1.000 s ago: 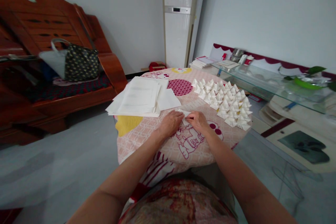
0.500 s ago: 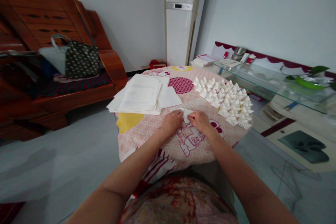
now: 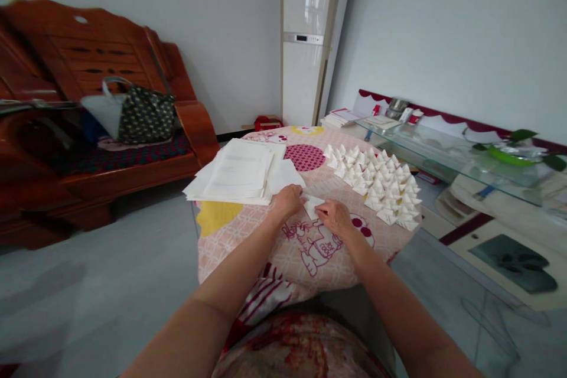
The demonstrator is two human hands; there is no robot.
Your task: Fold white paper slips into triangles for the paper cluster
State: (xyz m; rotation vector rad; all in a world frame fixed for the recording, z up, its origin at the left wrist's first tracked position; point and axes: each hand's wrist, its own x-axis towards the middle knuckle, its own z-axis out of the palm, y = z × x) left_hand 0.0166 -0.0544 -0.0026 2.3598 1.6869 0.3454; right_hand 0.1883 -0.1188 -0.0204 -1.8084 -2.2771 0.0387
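Folded white paper (image 3: 312, 207) was seen on the patterned tablecloth (image 3: 290, 260), between the two hands; its right edge was pinched by the fingertips of the right hand (image 3: 335, 217); the left hand (image 3: 289, 201) was placed at its upper left corner, with fingers curled, though whether they were clamped on it could not be told; white sheets (image 3: 239, 171) were piled beyond the left hand; pointed folded-paper pieces (image 3: 376, 182) were ranged in close rows beyond the right hand.

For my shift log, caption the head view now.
Left hand and right hand at a small white paper, paper stack left, folded paper pieces right.
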